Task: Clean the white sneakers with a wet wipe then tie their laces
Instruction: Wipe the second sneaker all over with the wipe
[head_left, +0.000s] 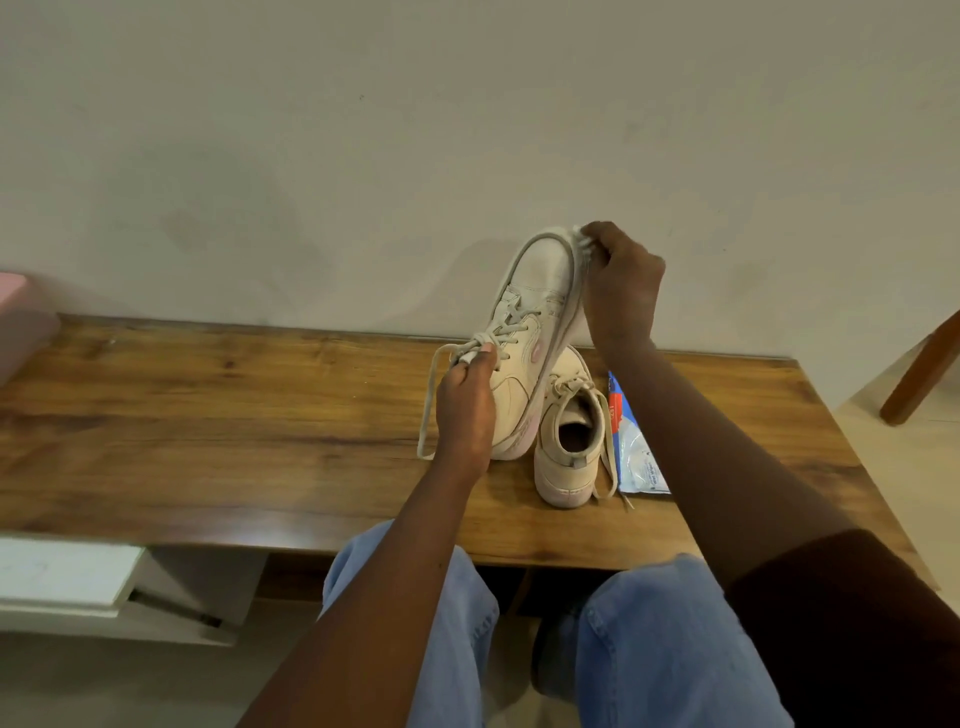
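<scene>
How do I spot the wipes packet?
Look at the brown wooden table by the pale wall. Near its right end stands the white lace-up sneaker nobody holds; the flat blue-and-white plastic wipes packet lies just right of it. Nothing else there is flat and printed.

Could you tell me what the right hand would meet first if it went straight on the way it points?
The raised sneaker's toe rim, where the right hand presses the wipe; beyond that, probably the wall.

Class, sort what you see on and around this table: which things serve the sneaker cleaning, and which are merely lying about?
In use: raised sneaker, held by the left hand; wet wipe in the right hand; second sneaker; wipes pack.
Lying about: pink block; chair leg; white shelf.
</scene>
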